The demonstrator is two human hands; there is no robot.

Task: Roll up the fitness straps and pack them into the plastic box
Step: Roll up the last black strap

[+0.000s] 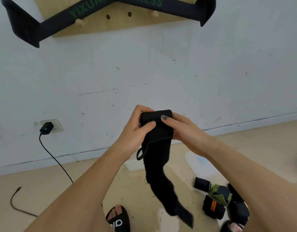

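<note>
- Both hands, left hand (134,129) and right hand (186,129), grip the rolled end of the black strap (157,124); its loose tail hangs below the fingers.
- Above and beyond the fingertips is bare wall (161,72), open on both sides.
- Down and right of the fingers, rolled straps (216,196) clutter the floor by a clear plastic lid (199,163).
- Down and left, a charger (47,128) and its cable (57,163) cross the floor.
</note>
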